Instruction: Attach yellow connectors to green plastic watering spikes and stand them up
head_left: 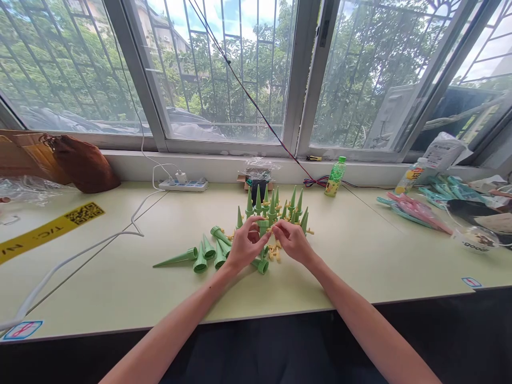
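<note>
My left hand [245, 244] is closed around a green plastic cone [263, 228], held over the middle of the pale table [120, 282]. My right hand [292, 240] pinches a small yellow part [271, 231] right against the cone's wide end. Several green cones lie on their sides [204, 252] to the left of my hands. Behind my hands several finished cones stand upright [276, 205] with yellow pieces on them. Small loose yellow parts [274, 253] lie on the table under my hands.
A white power strip [183, 185] with cable lies at the back by the window sill. A green drink bottle [335, 177] stands back right. A brown bag [82, 162] sits at back left, a yellow QR strip [48, 230] at left, pink and teal packets [420, 210] at right.
</note>
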Demonstrator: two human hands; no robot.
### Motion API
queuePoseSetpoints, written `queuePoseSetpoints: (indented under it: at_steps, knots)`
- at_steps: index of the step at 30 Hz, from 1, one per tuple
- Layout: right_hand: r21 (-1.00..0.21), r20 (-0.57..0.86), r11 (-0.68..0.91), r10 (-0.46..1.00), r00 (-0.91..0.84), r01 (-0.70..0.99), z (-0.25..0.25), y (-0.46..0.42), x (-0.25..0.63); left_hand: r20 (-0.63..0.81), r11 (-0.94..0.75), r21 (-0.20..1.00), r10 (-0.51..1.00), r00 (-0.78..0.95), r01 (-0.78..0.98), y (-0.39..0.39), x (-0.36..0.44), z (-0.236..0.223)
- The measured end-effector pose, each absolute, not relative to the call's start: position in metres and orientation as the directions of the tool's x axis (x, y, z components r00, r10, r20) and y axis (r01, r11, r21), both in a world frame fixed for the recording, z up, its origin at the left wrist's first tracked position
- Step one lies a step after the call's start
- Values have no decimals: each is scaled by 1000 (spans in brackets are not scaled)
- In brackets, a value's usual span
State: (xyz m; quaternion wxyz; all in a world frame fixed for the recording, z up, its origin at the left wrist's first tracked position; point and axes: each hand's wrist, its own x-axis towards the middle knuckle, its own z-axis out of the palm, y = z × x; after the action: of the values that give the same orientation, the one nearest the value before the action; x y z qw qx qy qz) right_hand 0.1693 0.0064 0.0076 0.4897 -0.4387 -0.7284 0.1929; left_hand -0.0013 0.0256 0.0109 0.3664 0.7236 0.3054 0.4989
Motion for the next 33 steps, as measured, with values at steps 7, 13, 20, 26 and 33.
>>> queuePoseSetpoints:
  at_steps: [7, 13, 20, 26, 33]
  knots:
    - [-718, 543, 543, 828, -139, 435, 7, 6, 169, 482, -528, 847, 816, 319, 70, 25, -1, 12]
    - [-687, 563, 550, 816, -131, 475, 9, 5, 169, 488, -541, 836, 808, 329, 89, 26, -2, 10]
    - [-665, 561, 543, 816, -137, 512, 9, 5, 169, 480, -538, 838, 805, 348, 87, 25, -2, 11]
    - [-652, 575, 552, 807, -135, 520, 9, 5, 169, 460, -523, 848, 806, 372, 84, 24, -3, 12]
    - [-691, 597, 509, 802, 8, 514, 10, 4, 167, 441, -493, 869, 810, 387, 40, 23, -1, 14]
